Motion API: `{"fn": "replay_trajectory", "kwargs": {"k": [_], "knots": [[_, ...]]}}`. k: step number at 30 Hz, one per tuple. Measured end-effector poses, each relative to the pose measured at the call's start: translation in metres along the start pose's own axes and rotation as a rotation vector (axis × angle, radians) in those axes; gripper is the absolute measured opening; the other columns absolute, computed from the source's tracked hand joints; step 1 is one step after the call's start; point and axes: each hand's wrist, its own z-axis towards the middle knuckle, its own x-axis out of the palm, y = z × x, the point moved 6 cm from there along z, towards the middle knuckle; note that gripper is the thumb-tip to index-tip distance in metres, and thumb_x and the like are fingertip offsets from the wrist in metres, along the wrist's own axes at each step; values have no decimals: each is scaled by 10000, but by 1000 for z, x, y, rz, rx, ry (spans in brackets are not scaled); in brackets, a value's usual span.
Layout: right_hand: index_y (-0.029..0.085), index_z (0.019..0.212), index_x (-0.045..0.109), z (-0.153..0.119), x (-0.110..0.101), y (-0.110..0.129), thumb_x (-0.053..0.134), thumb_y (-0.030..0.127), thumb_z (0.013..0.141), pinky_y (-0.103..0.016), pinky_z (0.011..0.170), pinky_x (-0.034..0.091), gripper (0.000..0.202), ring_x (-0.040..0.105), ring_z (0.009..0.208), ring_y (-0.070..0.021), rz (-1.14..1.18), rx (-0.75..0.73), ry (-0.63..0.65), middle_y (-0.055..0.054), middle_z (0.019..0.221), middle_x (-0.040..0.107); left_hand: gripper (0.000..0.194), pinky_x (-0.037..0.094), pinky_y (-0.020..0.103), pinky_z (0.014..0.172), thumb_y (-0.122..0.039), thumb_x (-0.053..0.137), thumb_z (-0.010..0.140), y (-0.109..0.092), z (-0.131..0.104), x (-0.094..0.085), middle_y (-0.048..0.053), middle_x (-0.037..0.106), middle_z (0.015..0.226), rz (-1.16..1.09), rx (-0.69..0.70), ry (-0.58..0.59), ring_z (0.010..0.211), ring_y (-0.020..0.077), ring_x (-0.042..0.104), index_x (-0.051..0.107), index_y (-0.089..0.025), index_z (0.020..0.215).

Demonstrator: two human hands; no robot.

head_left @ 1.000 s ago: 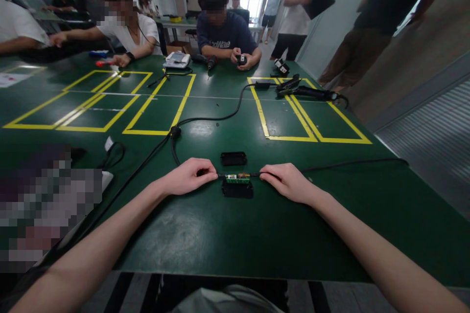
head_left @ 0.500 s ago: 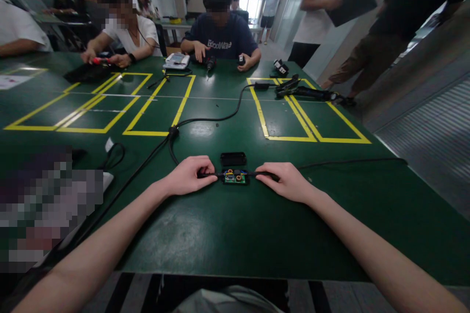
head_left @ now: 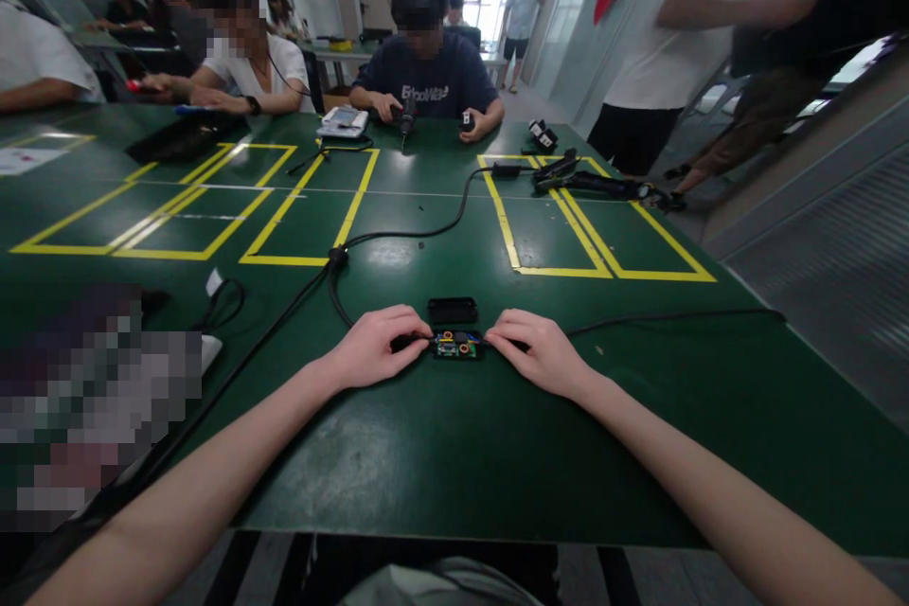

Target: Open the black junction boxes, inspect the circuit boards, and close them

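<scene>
A small black case with a green circuit board [head_left: 456,347] and coloured wires lies open on the green table [head_left: 398,454]. Just behind it is a black cover [head_left: 453,310], hollow side showing. My left hand [head_left: 380,344] pinches the black cable at the case's left end. At the right end my right hand [head_left: 536,350] pinches the other cable, fingertips close to the case. One cable [head_left: 341,303] curves from my left hand back to a black knot [head_left: 337,258]; another [head_left: 674,315] runs off to the right.
Yellow tape rectangles mark the table's far half. Black tool-like items [head_left: 589,180] lie at the back right. A pixelated object [head_left: 92,398] fills the near left. Across the table, a person holds a power drill [head_left: 407,118]. Others sit or stand around.
Both my hands have slid inward along the cables, closer to the case ends. The person opposite has tilted the drill upright. People at the right and left have shifted.
</scene>
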Motion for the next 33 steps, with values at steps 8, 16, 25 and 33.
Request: {"fn": "replay_trajectory", "kwargs": {"k": [8,16,25,33], "knots": [[197,782,743,3,3,-2,490,383,1055,-316,685,501,416,657,758,-191,42,117,-25,-70,826,693,237,526,281,768,-305,544,1016,3,3,5,54,704,891,1,-33,-27,819,168,652,706,-180,897],[191,691,693,5,6,-7,550,386,1012,-297,585,411,402,574,626,-154,81,182,-67,-31,705,622,211,461,251,663,-290,602,961,2,9,7,11,645,774,-39,-132,2,702,142,586,677,-178,799],[192,677,683,9,6,-9,537,391,1020,-289,590,388,422,557,621,-150,43,165,-1,-23,689,602,196,459,244,633,-307,612,940,8,9,9,7,668,768,-116,-204,-9,677,138,586,677,-174,812],[188,783,722,12,4,-10,491,425,1055,-289,645,415,429,601,696,-163,105,134,96,-36,771,646,171,452,252,663,-303,593,947,5,8,8,6,648,790,-7,-85,19,696,141,587,719,-188,959]]}}
